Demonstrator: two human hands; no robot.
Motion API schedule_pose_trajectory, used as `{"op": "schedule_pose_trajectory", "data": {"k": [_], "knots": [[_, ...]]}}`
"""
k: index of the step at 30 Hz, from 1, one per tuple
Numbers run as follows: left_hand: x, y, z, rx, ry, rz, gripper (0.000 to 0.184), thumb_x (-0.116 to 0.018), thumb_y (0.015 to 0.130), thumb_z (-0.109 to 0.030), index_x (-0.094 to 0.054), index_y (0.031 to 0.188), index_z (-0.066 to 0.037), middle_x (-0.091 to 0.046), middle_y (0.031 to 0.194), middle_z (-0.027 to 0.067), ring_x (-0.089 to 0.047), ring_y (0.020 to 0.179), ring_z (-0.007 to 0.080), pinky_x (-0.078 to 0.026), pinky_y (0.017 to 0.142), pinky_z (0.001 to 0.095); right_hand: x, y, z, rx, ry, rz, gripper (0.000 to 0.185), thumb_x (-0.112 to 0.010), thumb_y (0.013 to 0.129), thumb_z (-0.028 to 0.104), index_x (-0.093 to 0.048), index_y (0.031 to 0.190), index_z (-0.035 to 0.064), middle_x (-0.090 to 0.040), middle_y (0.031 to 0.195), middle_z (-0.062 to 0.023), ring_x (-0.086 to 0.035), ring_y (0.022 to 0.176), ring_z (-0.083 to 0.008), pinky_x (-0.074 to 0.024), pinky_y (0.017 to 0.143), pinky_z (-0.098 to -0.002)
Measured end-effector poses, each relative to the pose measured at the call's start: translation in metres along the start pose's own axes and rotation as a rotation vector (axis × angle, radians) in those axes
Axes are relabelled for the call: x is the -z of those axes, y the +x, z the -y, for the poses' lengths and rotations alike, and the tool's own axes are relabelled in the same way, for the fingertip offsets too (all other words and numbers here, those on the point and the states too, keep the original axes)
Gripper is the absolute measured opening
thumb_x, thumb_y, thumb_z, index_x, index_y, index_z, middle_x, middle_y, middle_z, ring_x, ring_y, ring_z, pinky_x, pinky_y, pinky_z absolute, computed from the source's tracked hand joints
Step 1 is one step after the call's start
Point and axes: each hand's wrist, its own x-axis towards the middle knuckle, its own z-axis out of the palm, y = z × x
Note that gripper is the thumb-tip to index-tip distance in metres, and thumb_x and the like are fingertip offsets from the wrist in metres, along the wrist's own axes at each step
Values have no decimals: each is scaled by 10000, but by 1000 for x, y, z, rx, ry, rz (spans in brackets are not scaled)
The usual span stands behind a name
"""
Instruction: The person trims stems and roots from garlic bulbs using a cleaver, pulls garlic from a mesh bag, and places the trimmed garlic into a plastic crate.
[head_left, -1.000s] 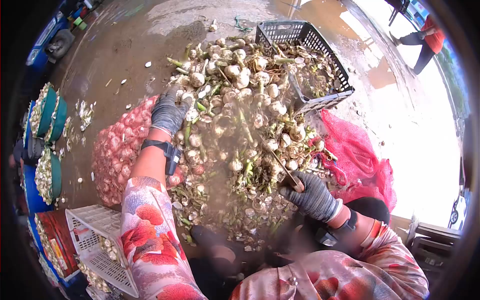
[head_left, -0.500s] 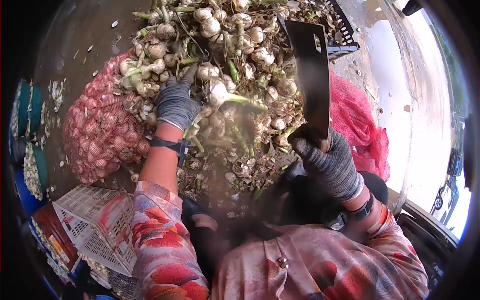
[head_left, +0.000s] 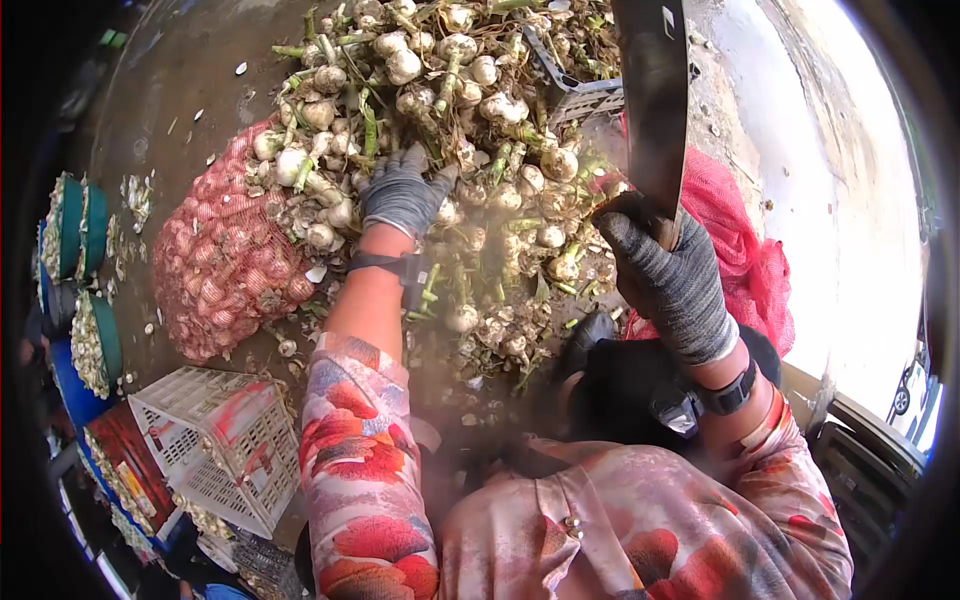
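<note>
My left hand (head_left: 403, 193), in a grey knit glove, reaches onto a heap of garlic bulbs (head_left: 455, 95) with stems and dry roots. Its fingers are apart and touch the bulbs; no bulb shows in its grasp, though the fingertips are partly hidden. My right hand (head_left: 672, 270), gloved alike, is wrapped round the handle of a broad dark cleaver (head_left: 655, 100). The blade points up and away, to the right of the heap, and its far end leaves the view. Left of my left hand lies a whitish bulb with a green stem (head_left: 292, 167).
A red net sack full of garlic (head_left: 215, 270) stands left of the heap. Nearer me is a white plastic crate (head_left: 215, 400). Teal baskets (head_left: 100, 345) with garlic line the left edge. Pink netting (head_left: 740, 240) lies on the right, and a dark crate (head_left: 590, 98) stands behind.
My left hand has shifted right across the heap, and its fingers have changed position. The cleaver has risen higher in view. The pale stemmed bulb beside my left hand is no longer there.
</note>
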Motion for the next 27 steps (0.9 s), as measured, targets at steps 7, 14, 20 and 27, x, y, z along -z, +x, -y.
{"op": "schedule_pose_trajectory", "data": {"k": [7,14,20,27], "knots": [[-9,-89,-11,68,160,251,595,-640,814,-390,-491,1349,-177,-276,1502,182,-361,1329,359,-239,1082,561,-7,2,-17,183,-118,72,295,-682,871,276,-620,1027,33,-618,844,-53,-563,782,-134,-469,736,-313],[4,-86,55,-130,-133,-185,572,-664,799,-359,-526,1305,-131,-433,1362,208,-479,1198,377,-365,1013,479,1,-20,-6,39,-2,148,270,-672,875,247,-605,1025,32,-618,883,-43,-551,820,-131,-453,774,-301],[38,50,168,553,-326,-354,653,-692,797,-426,-486,1291,-52,-516,1264,219,-519,1147,385,-411,995,425,-2,-13,-5,49,-107,102,298,-689,858,234,-591,1041,20,-616,910,-56,-555,826,-150,-459,774,-321],[-56,14,98,378,-279,-245,651,-753,678,-436,-508,1224,-181,-565,1107,229,-573,1017,397,-452,880,474,-21,13,-2,-80,-22,152,291,-701,858,244,-598,1024,28,-608,871,-20,-536,809,-106,-463,742,-299]]}}
